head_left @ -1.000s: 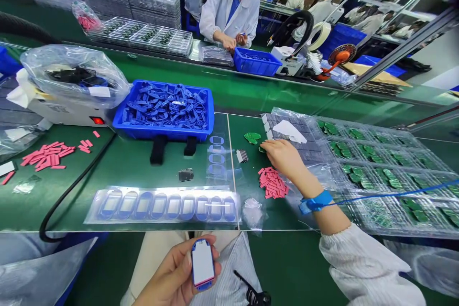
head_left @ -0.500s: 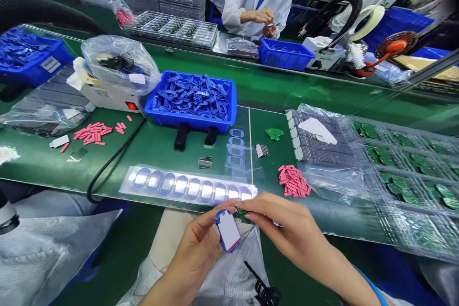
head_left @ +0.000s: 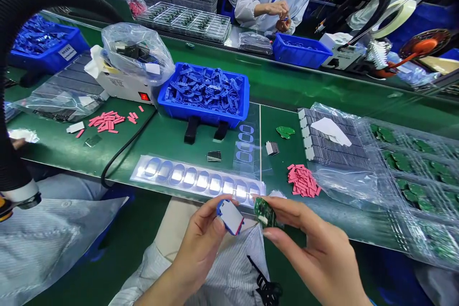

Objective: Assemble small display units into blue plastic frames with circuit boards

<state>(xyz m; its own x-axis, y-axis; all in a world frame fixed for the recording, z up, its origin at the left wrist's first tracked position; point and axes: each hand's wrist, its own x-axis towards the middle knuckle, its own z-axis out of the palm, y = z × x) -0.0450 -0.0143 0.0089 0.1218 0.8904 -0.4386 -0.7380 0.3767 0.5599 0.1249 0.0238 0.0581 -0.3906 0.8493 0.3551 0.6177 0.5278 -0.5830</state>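
My left hand (head_left: 204, 234) is closed around a small blue plastic housing (head_left: 220, 206), gripped between thumb and fingers. A white rectangular piece (head_left: 231, 217) with a pink strip at its lower edge sits in that housing. Just to the right, my right hand (head_left: 304, 236) pinches a green circuit board (head_left: 264, 213) between thumb and fingers. A small gap separates the board from the housing. Both hands are above my lap at the table's front edge. Behind them lies a strip of oval stickers (head_left: 190, 182).
A blue bin (head_left: 204, 114) of blue plastic parts stands behind. Pink strips (head_left: 304, 181) are piled on the right, beside bagged grey pieces (head_left: 333, 141) and clear trays (head_left: 380, 210) of green boards. A black hose (head_left: 14, 105) arches at the left. A co-worker (head_left: 272, 0) sits opposite.
The board in my right hand has moved right, away from the housing, and turned so its component side shows. The housing is tilted more. The view has shifted slightly left.
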